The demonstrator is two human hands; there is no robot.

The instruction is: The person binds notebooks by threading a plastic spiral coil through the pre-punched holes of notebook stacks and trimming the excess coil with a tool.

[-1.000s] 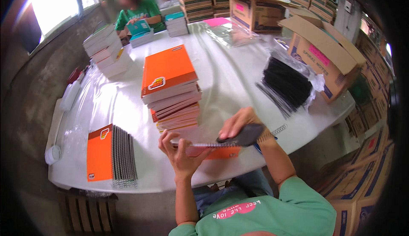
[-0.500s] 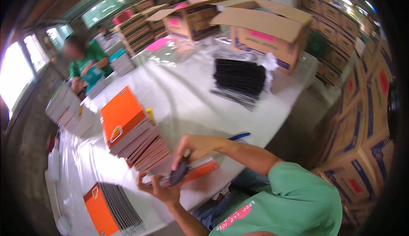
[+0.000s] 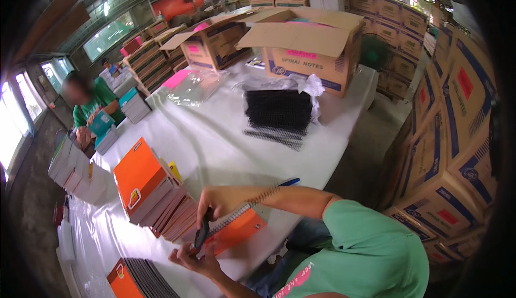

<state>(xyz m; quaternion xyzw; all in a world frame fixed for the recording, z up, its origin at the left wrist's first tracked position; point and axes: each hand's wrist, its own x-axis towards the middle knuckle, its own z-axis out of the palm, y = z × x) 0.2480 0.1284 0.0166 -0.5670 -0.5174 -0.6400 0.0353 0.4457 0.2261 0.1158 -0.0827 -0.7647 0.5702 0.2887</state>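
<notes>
An orange spiral notebook lies near the table's front edge. Its wire coil runs along the upper edge and sticks out past the far end, over my right forearm. My right hand is closed on dark-handled pliers, which point down to the notebook's near corner. At that corner my left hand has its fingers bent around the notebook's end. The pliers' jaws are partly hidden by the left fingers. Just left of my hands stands a tall stack of orange-covered notebooks with loose page edges.
Spiral-bound orange notebooks sit front left. Black coils lie mid-table before an open carton. A blue pen-like tool lies by my right forearm. Across the table, a person in green handles teal notebooks. Cartons pile up at right.
The view has shifted. The pliers have turned from slanted to more upright, and my left hand is now lower at the notebook's near corner. More of the coil and orange cover shows.
</notes>
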